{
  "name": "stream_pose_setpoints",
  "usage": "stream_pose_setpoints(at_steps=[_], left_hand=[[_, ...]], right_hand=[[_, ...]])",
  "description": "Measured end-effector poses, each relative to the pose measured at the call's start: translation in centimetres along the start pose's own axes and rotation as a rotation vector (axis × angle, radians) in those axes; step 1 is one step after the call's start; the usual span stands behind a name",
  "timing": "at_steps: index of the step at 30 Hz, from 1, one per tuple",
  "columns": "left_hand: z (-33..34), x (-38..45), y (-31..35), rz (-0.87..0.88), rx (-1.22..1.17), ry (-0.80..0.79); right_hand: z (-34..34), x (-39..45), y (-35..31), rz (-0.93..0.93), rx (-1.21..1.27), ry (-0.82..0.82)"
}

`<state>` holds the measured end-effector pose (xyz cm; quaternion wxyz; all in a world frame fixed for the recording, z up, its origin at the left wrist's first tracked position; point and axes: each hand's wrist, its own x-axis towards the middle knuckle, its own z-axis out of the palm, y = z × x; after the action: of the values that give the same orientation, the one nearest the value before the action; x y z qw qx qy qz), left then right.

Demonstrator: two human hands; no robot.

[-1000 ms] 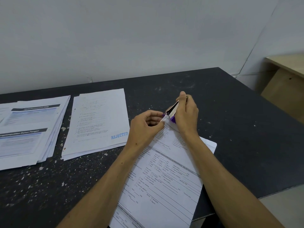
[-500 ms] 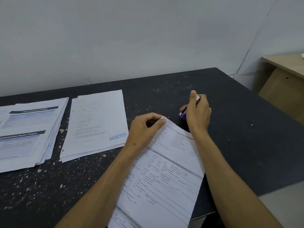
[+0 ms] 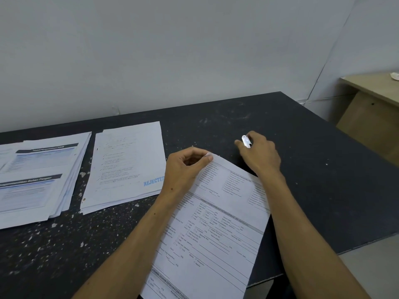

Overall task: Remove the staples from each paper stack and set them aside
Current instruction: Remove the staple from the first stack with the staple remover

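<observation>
The left hand (image 3: 185,167) pinches the far corner of a printed form (image 3: 218,229), thumb pressed on top of the sheet and the other fingers curled beneath; the right hand (image 3: 260,153) rests on the table (image 3: 313,190) just beyond that corner, fingers curled round a small tool (image 3: 246,141) of which only a shiny white-silver tip shows, so its kind cannot be made out; no loose staple can be distinguished on the speckled dark surface. The form lies askew under both forearms, its near end overhanging the table's front edge; it carries grey heading bars, checkbox rows and ruled lines, and the print is too blurred to read with confidence. Left of the left hand lies a paper stack (image 3: 125,167), its top sheet covered in faint lines and stamped in blue "REJECTED" at the near right corner, the last letter hidden by the wrist; further left, just beside it, a fanned pile (image 3: 41,180) shows dark title bars and blue-tinted blocks, wording illegible. Behind stands a pale wall; at far right, apart from the table, a light wooden desk (image 3: 371,117) holds something small and white (image 3: 395,76).
</observation>
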<state>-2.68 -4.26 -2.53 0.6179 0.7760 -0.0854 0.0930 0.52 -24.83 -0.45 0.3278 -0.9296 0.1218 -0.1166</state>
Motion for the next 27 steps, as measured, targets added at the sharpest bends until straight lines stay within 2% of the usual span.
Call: stream_pose_setpoints(at_steps=[5,10,13,16,18,23,27], left_hand=[[-0.1,0.1,-0.1,0.063,0.069,-0.024],[-0.5,0.2,-0.3,0.217,0.242,0.027],[-0.6,0.4,-0.1,0.291,0.296,0.043],[-0.9,0.3,-0.1,0.27,0.292,0.046],[-1.1,0.3,-0.2,0.222,0.273,0.026],[-1.6,0.1,0.0,0.095,0.292,-0.068],[-2.0,0.0,0.0,0.069,0.287,-0.119]], right_hand=[[0.4,-0.3,-0.6,-0.027,-0.174,-0.061],[0.1,-0.6,-0.9,-0.188,-0.322,0.025],[-0.3,-1.2,-1.2,-0.363,-0.172,0.04],[-0.8,-2.1,-1.5,-0.442,0.056,-0.201],[-0.7,-2.4,-1.1,-0.46,0.101,-0.292],[-0.4,-2.9,0.0,-0.501,0.166,-0.329],[0.0,-2.8,0.1,-0.522,0.154,-0.32]])
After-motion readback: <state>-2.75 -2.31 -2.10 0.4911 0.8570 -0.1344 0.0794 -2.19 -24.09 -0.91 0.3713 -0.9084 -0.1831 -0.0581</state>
